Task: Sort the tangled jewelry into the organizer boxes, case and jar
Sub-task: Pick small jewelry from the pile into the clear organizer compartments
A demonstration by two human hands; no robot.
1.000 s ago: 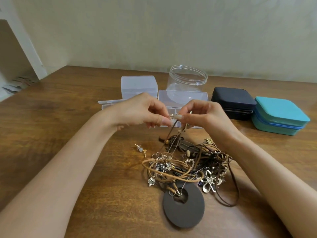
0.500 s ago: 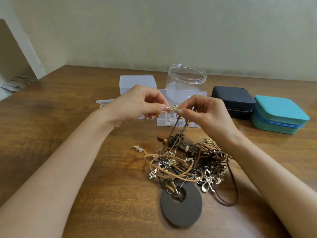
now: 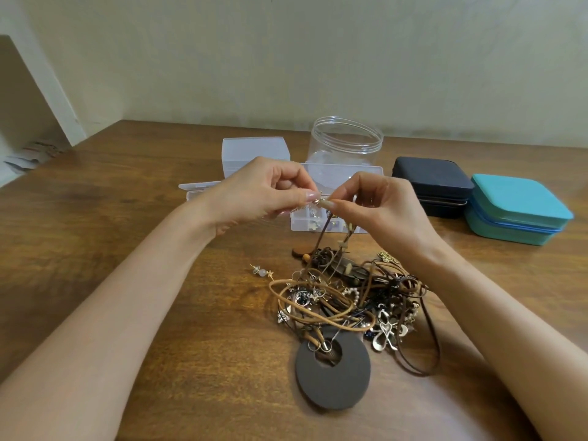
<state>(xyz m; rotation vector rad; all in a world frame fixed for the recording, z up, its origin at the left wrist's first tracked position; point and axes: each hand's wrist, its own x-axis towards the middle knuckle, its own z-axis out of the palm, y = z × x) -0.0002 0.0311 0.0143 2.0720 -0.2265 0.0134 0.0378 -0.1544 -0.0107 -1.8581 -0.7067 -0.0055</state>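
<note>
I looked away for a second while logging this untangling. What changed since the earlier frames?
The left hand and right hand rose slightly, away from the pile, drawing the brown cords up with them. They kept pinching the same small gold piece; nothing was released. The pile, jar, clear organizer box, dark case and teal case stayed put.

Both hands meet above the tangled jewelry, left hand and right hand pinching a small clasp together; brown cords hang down to the surface.
</note>
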